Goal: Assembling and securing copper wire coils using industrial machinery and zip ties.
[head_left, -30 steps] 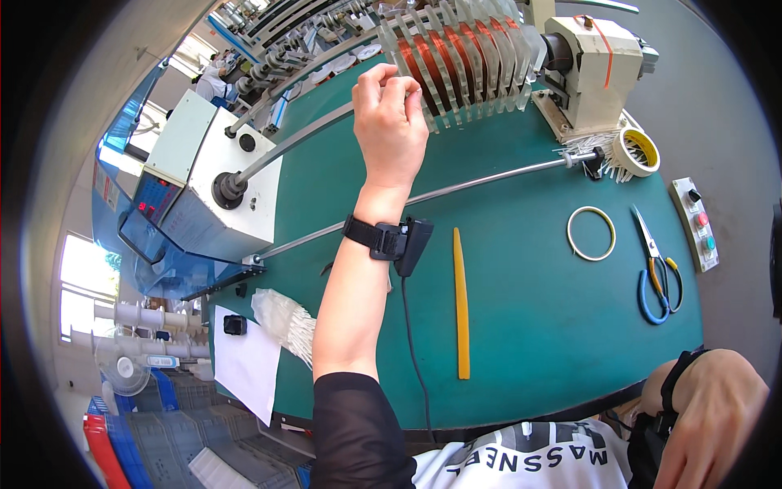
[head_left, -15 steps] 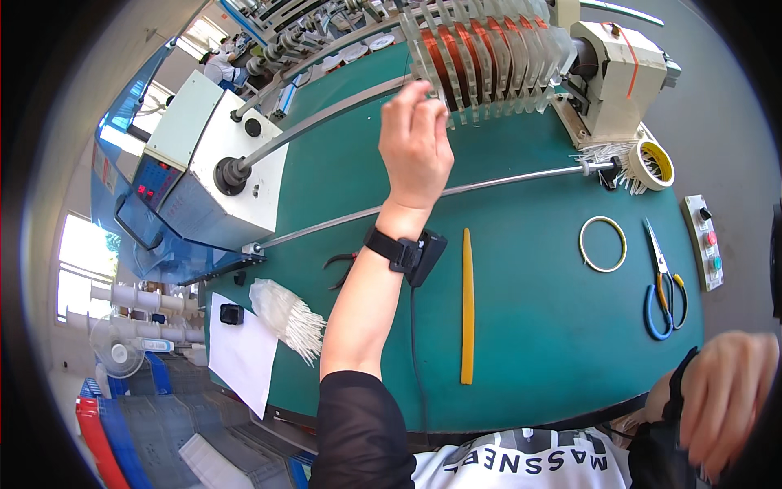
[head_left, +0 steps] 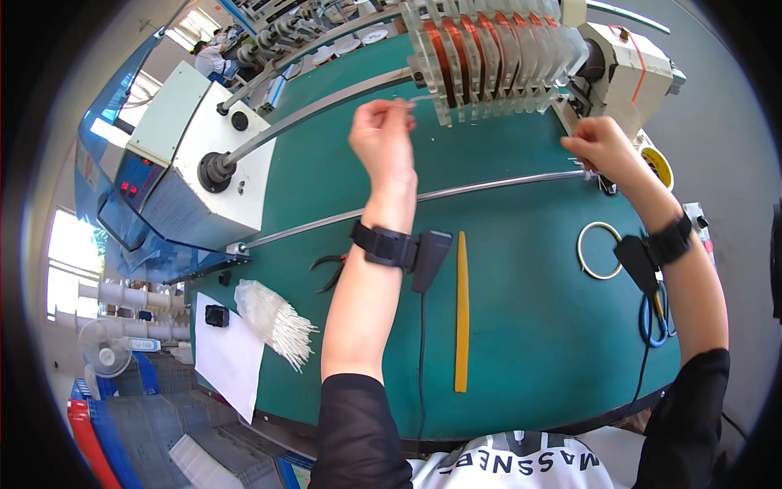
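Note:
My left hand (head_left: pixel 383 138) is closed in a pinch at the left end of the winding former (head_left: pixel 444 81), a row of clear plates. A thin whitish tube (head_left: pixel 423 98) runs from its fingertips to the former's end plate. Copper wire coils (head_left: pixel 468 53) sit between the plates. My right hand (head_left: pixel 607 151) is closed over the right end of a long metal rod (head_left: pixel 489 184), beside the pile of white tubes. What its fingers hold, if anything, is hidden.
A white machine box (head_left: pixel 183 138) turns a grey shaft (head_left: pixel 326 104) at left; a beige tailstock (head_left: pixel 623 77) stands at right. On the green table lie a yellow strip (head_left: pixel 462 314), pliers (head_left: pixel 330 269), a bag of white tubes (head_left: pixel 277 326), a ring (head_left: pixel 581 244), tape (head_left: pixel 656 167) and scissors (head_left: pixel 649 322).
My right hand has come up from the lower right corner to the tubes by the rod's end. My left hand has drawn slightly left and down from the former, the whitish tube now showing.

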Available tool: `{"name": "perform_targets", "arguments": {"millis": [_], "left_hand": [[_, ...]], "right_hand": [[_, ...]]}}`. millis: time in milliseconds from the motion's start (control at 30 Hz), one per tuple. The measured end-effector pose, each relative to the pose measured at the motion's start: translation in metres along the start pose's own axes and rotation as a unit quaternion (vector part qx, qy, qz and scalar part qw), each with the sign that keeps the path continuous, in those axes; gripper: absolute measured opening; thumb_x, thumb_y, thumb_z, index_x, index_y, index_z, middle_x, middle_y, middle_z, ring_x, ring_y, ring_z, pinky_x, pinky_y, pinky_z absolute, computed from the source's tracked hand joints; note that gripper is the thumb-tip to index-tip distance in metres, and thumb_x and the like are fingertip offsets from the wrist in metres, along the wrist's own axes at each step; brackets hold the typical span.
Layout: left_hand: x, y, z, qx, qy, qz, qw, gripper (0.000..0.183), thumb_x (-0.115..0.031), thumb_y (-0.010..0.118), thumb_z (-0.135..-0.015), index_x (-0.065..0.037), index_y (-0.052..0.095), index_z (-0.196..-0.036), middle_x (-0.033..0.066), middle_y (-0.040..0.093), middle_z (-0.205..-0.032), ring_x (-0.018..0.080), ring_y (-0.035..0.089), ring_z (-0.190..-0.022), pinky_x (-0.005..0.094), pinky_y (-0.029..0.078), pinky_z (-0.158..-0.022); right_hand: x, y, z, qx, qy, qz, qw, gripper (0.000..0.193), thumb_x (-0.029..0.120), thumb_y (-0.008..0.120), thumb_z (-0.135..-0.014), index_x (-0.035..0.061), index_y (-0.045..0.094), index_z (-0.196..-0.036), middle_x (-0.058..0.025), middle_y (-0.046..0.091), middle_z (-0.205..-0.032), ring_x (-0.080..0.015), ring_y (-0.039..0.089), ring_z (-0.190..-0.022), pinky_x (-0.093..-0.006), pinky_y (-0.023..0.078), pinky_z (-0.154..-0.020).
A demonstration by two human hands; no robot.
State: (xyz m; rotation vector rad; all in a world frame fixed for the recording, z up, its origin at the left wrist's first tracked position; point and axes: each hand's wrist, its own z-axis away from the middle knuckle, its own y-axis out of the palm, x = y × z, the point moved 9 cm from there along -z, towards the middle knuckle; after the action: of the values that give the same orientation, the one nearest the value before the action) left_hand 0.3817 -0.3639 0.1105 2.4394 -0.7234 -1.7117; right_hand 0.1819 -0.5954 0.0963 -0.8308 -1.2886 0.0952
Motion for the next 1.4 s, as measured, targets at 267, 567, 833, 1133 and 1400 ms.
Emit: {"name": "perform_targets", "arguments": {"millis": [267,567,833,1133,1400], "left_hand": [[0.024,-0.036,0.005,-0.034,-0.041,-0.206,0.977,0.029,-0.002,0.048,-0.086,-0.001,0.062,-0.111,0.0097,0.064,-0.076,0.0115,0.059,-0.064,0.0257,0.047,-0.058],[-0.01,-0.014,0.016,0.077,0.122,-0.411,0.9,0.018,-0.001,0.057,-0.083,0.0,0.067,-0.099,0.0088,0.064,-0.084,0.0125,0.059,-0.067,0.0255,0.048,-0.064],[-0.033,-0.011,0.003,0.073,0.143,-0.434,0.886,0.009,-0.005,0.062,-0.081,0.0,0.069,-0.086,0.009,0.062,-0.083,0.0152,0.057,-0.061,0.0273,0.046,-0.059],[-0.028,-0.018,-0.035,0.023,0.137,-0.538,0.831,0.012,-0.015,0.061,-0.072,-0.004,0.065,-0.069,0.0125,0.061,-0.085,0.0328,0.06,-0.077,0.0406,0.048,-0.067],[-0.035,-0.088,-0.009,-0.011,0.089,-0.56,0.823,0.009,-0.011,0.06,-0.073,-0.003,0.062,-0.068,0.0122,0.06,-0.079,0.0307,0.059,-0.073,0.0379,0.048,-0.065]], "right_hand": [[-0.086,0.017,-0.09,-0.106,0.145,0.02,0.984,0.029,0.015,0.069,-0.074,0.0045,0.069,-0.101,-0.0147,0.068,-0.087,-0.0234,0.065,-0.076,-0.0337,0.051,-0.072],[-0.078,0.008,-0.099,-0.234,0.079,0.151,0.957,0.027,0.019,0.063,-0.076,0.0045,0.069,-0.098,-0.0169,0.067,-0.089,-0.0292,0.066,-0.077,-0.0379,0.051,-0.069],[0.002,-0.012,-0.044,-0.167,0.004,0.472,0.866,0.014,0.009,0.056,-0.076,0.0059,0.068,-0.081,-0.0164,0.067,-0.087,-0.0335,0.065,-0.084,-0.0415,0.053,-0.07],[0.016,-0.033,-0.027,-0.212,0.022,0.504,0.837,0.012,0.009,0.057,-0.076,0.0046,0.066,-0.082,-0.0168,0.067,-0.084,-0.0338,0.065,-0.085,-0.0411,0.052,-0.072],[0.027,-0.029,-0.045,-0.279,-0.017,0.418,0.865,0.016,0.014,0.052,-0.08,0.0058,0.064,-0.084,-0.0162,0.066,-0.085,-0.0346,0.064,-0.084,-0.0421,0.051,-0.072]]}}
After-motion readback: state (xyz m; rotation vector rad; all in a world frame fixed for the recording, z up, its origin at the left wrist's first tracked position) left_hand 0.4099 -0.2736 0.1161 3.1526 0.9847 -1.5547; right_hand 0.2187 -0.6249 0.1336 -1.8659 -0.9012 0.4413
